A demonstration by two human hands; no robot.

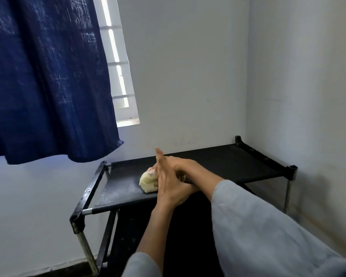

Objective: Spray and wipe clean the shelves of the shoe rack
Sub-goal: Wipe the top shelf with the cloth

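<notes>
The rack [188, 168] stands in a room corner, its top shelf [218, 162] a black fabric panel stretched between side rails. A pale yellow cloth [148, 181], bunched into a wad, rests on the left half of this shelf, near the front edge.

Hand state: the left hand [168, 182] lies in front of the cloth with fingers extended, its palm side against the wad; it does not curl round it. The right hand [180, 164] crosses behind the left and reaches the cloth from the right. Its fingers are hidden by the left hand, so its grip cannot be determined. No spray bottle is in view.

Judged step: wiping the top shelf, or regathering the cloth between strokes.

Procedure for this step:
1. Keep the cloth flat enough to present a broad face to the fabric; a tight wad cleans only a narrow strip.
2. Press lightly. The panel is probably flexible and sags under load.
3. Stroke in overlapping passes from the left rail toward the right, then along the rails and corner sockets [293, 168].
4. Faint pale specks show near the front left; treat that zone first.
5. Lower shelves remain, mostly out of view.
</notes>
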